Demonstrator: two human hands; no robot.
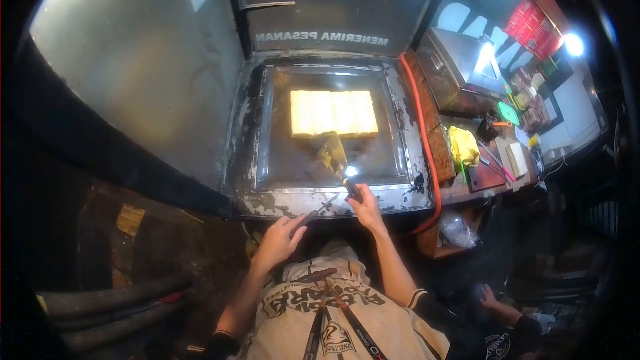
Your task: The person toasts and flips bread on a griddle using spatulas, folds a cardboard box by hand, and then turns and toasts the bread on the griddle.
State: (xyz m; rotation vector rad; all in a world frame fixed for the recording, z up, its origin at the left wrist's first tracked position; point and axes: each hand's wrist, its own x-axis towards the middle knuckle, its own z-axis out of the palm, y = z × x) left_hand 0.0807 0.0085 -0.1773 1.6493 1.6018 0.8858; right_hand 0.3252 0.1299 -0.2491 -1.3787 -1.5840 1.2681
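Observation:
A pale yellow block that looks like joined bread loaves [333,112] lies on the recessed metal griddle [280,163]. My right hand [367,210] is closed around the dark handle of a broad-bladed scraper [333,155]. Its blade reaches the front edge of the bread; whether it goes underneath is unclear. Nearer to me, my left hand [280,243] grips a narrow knife [320,209], its blade pointing up and right over the griddle's front rim.
A red hose [427,153] runs down the griddle's right side. Further right, a steel box [460,70], a yellow bundle [463,145] and various tools crowd a side counter. Glass panels stand behind and to the left. Another person's hand [492,299] shows at lower right.

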